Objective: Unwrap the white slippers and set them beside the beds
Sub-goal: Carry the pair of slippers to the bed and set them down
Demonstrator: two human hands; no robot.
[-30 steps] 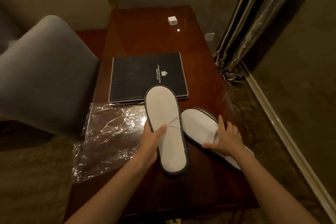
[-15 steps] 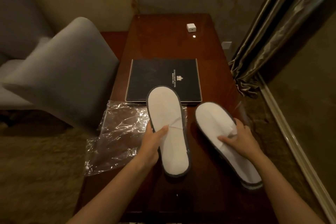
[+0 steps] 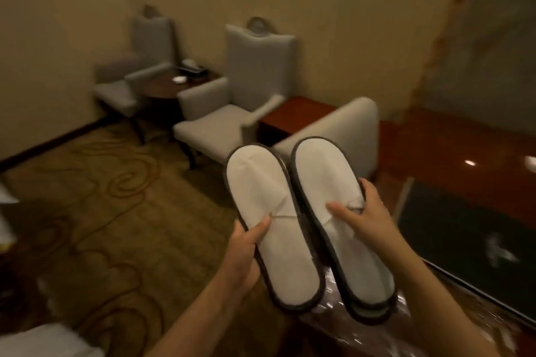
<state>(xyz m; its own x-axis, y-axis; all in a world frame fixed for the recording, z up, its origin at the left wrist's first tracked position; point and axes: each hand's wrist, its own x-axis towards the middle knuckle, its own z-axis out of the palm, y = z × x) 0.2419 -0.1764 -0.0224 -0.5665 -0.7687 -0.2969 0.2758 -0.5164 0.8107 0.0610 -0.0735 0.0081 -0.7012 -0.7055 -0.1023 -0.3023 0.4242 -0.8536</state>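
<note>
Two flat white slippers with dark grey edging are held side by side in the air, toes pointing away from me. My left hand [image 3: 245, 252] grips the left slipper [image 3: 261, 197] at its middle, thumb on top. My right hand [image 3: 364, 216] grips the right slipper [image 3: 324, 177] at its middle, thumb on top and fingers round its right edge. The clear plastic wrapper [image 3: 342, 307] lies crumpled on the dark wooden desk [image 3: 452, 148] below the slippers' heels.
A black folder [image 3: 464, 232] lies on the desk at the right. A grey chair back [image 3: 348, 130] stands just behind the slippers. Two grey armchairs [image 3: 226, 119] flank a small round table [image 3: 171, 87] by the wall. Patterned carpet [image 3: 101, 211] fills the left; white bedding [image 3: 43, 339] shows at the lower left corner.
Both slippers have been lifted off the desk and brought together side by side. My view has swung left, away from the desk toward the armchairs and carpet.
</note>
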